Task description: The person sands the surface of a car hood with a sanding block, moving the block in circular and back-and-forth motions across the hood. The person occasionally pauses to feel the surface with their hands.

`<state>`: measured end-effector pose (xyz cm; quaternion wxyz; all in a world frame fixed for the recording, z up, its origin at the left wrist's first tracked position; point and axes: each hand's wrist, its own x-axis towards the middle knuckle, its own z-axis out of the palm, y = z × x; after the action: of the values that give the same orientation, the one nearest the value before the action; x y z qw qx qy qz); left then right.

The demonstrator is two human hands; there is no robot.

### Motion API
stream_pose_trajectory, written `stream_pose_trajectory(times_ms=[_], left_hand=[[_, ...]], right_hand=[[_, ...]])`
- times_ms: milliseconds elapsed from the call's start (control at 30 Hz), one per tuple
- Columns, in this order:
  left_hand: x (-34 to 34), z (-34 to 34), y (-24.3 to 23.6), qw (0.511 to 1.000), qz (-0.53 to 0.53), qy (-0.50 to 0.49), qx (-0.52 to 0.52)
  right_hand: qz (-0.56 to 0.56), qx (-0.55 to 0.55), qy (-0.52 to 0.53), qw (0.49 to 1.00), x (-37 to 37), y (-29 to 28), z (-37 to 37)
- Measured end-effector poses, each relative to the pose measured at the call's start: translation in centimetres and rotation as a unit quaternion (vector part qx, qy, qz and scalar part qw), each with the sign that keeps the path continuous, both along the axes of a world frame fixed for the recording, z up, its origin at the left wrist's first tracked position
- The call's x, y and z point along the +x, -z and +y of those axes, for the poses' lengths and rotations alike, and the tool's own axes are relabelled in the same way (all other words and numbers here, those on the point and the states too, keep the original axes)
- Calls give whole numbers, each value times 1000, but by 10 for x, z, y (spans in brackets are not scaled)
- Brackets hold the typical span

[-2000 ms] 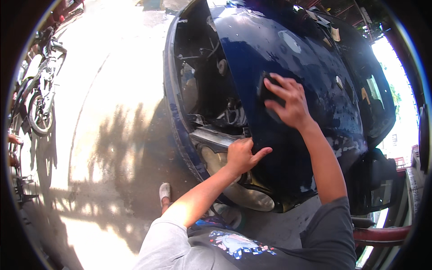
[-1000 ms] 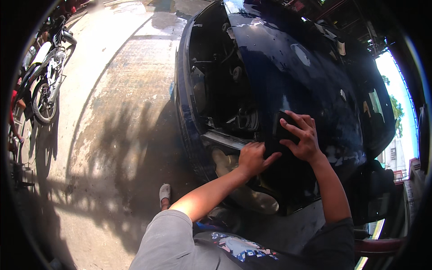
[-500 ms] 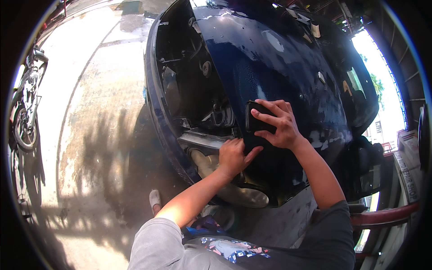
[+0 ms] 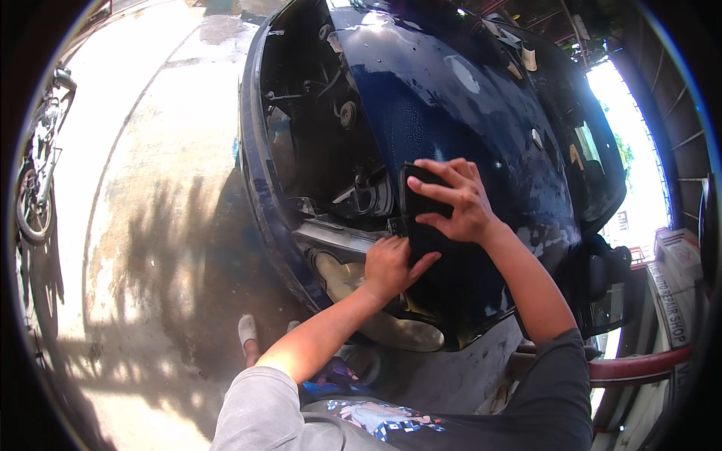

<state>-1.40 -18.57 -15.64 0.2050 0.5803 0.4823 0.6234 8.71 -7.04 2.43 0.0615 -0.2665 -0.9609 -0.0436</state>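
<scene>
My right hand grips a black rectangular block on the dark blue hood, right at its left edge, with the fingers spread over the block. Just below, my left hand rests with curled fingers over the hood's corner, thumb out to the right. Under that hand sit a hazy headlight and a metal strip. Left of the hood is the dark, exposed engine bay. The paint shows droplets and patchy lighter areas.
A parked motorcycle stands along the far left of the sunlit concrete. My light shoe shows beside the front bumper. At the lower right are a curved red pipe and a pale lettered signboard.
My right hand and the block slid down the hood toward my left hand, then a little up and left to the edge. My left hand stays at the corner.
</scene>
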Motion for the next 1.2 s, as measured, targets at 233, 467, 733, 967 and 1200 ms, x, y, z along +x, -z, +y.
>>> stream_pose_trajectory(times_ms=[233, 467, 733, 967, 1200], left_hand=[[-2, -2, -2, 999, 26, -26, 9], [-1, -3, -3, 999, -7, -32, 10], [-4, -3, -1, 999, 35, -17, -6], [2, 0, 1, 999, 2, -29, 15], [-1, -4, -2, 999, 31, -28, -15]], right_hand=[[52, 134, 45, 989, -90, 23, 71], [-8, 19, -77, 997, -22, 4, 7], [41, 129, 49, 990, -105, 23, 85], [5, 31, -93, 995, -17, -3, 15], [56, 123, 37, 990, -99, 21, 80]])
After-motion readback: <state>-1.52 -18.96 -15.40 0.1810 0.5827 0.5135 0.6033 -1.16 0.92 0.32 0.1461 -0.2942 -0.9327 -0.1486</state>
